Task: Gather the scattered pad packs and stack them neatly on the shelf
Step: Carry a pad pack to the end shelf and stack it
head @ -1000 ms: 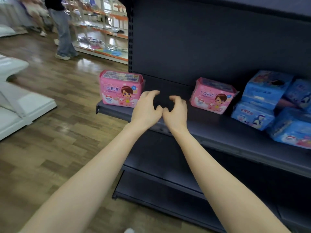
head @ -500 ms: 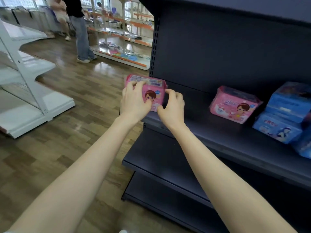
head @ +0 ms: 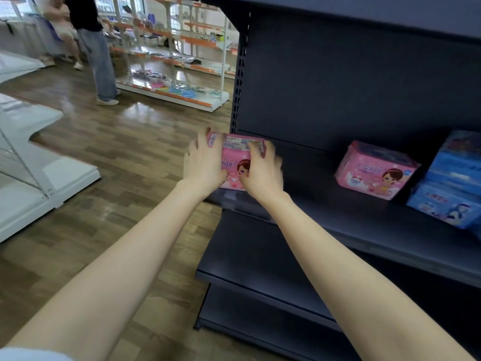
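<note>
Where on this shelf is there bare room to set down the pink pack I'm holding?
Bare shelf board lies between the held pink pack and the second pink pack. The lower shelf shows bare too. The right end is crowded: blue packs piled beside the second pink pack.

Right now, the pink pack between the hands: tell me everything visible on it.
The pink pack is a glossy plastic-wrapped block with a cartoon girl's face and white lettering on its front and a pale printed label on top. It stands upright at the left end of the dark shelf. The left hand grips its left end, the right hand its right, both curled over the top. Lifted or resting: cannot tell.
</note>
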Tool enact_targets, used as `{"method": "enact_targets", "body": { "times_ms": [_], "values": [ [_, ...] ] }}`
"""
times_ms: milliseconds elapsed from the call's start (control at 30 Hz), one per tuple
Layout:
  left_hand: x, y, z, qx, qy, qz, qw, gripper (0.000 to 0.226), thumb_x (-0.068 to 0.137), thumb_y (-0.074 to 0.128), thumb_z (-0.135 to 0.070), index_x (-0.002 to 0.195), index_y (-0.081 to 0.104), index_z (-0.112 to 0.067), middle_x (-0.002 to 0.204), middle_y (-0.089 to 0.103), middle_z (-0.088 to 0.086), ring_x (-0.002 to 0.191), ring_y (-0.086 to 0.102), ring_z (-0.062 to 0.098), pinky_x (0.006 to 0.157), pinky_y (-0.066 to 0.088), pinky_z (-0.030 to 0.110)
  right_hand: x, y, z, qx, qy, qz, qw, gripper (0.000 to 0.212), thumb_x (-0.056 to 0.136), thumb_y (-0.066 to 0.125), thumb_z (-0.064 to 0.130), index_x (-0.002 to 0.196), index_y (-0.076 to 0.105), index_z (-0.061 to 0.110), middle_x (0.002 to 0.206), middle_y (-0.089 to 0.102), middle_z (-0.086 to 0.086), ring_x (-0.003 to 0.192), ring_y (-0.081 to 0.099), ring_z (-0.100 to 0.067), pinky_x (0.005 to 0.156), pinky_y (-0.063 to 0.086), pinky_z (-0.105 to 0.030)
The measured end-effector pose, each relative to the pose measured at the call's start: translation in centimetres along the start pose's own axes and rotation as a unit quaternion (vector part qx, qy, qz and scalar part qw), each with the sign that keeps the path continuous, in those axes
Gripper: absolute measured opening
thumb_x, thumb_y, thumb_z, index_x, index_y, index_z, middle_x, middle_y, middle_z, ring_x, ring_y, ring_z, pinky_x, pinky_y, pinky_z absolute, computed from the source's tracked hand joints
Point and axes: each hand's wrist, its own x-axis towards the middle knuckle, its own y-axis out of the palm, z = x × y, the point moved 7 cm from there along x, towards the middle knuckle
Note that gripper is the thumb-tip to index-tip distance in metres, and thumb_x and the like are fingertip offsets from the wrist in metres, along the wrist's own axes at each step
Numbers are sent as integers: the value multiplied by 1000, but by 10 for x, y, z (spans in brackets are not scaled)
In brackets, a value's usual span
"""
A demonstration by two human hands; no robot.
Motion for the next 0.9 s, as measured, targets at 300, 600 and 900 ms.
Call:
{"method": "enact_targets", "body": {
  "times_ms": [300,600,900],
  "values": [
    [31,22,6,2,7,25,1000,73,75,72,-26,137,34,-14,150,12,17,133,20,45,98,37,54,21,12,-1,-4,11,-19,1000,62,87,62,24,142,32,20,151,12,-10,128,30,-41,99,41,-45],
    [61,43,-15,-59,66,29,996,62,73,71,-15,130,46,-14,137,34,14,118,40,40,96,35,42,38,10,-17,6,46,-39,998,59,89,59,14,141,33,23,152,12,-5,127,29,-38,91,42,-37],
    [110,52,-63,-84,113,6,990,64,74,72,-17,133,46,-13,136,37,11,123,38,34,102,28,35,80,-26,-56,-18,69,-70,995,60,87,63,18,139,36,27,150,17,0,125,30,-35,87,44,-38]
  ]
}}
